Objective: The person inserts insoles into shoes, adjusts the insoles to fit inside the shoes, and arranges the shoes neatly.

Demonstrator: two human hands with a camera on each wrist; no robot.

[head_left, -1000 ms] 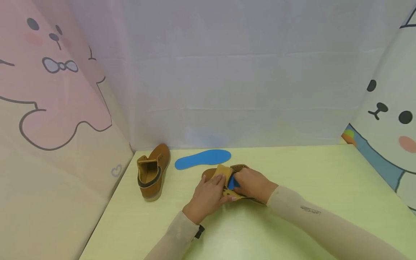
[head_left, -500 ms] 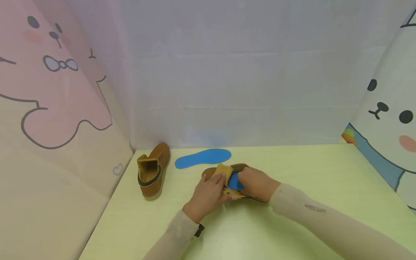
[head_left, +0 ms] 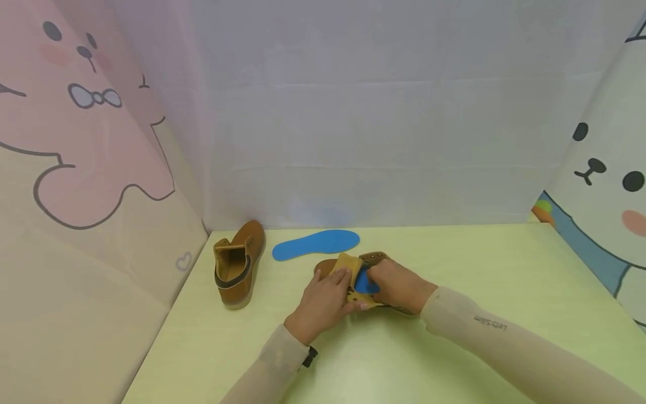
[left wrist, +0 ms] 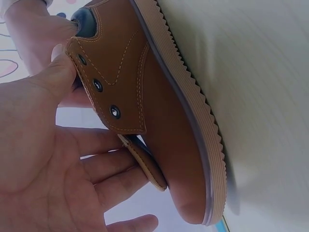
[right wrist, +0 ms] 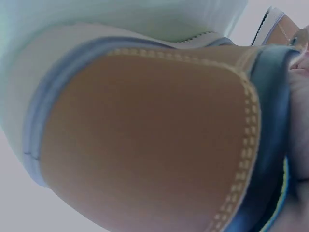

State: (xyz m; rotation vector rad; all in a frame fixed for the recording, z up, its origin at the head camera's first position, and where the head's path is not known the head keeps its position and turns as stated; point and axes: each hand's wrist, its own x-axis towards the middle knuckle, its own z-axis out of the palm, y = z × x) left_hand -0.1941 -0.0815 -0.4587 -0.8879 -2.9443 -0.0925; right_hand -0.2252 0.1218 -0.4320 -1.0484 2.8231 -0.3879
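Note:
A brown leather shoe (head_left: 324, 267) lies in front of me, toe to the left, its tan tongue (head_left: 348, 261) folded forward. My left hand (head_left: 321, 304) presses the tongue with nearly straight fingers. In the left wrist view, its thumb (left wrist: 59, 72) rests against the eyelet flap (left wrist: 99, 87). My right hand (head_left: 401, 287) reaches into the shoe's opening, its curled fingers pinching a blue insole (head_left: 364, 281) that shows partly inside. Those fingertips are hidden. The right wrist view is mostly filled by the shoe's heel (right wrist: 145, 140) and dark padded collar (right wrist: 270, 96).
A matching brown shoe (head_left: 239, 266) stands at the left of the pale yellow table (head_left: 212, 348), its opening facing me. Another blue insole (head_left: 317, 244) lies flat behind the shoe in my hands. A white curtain (head_left: 373, 129) closes off the back edge.
My right hand has shifted slightly right inside the shoe, and more of the blue insole shows beside it. The left hand keeps its place on the tongue.

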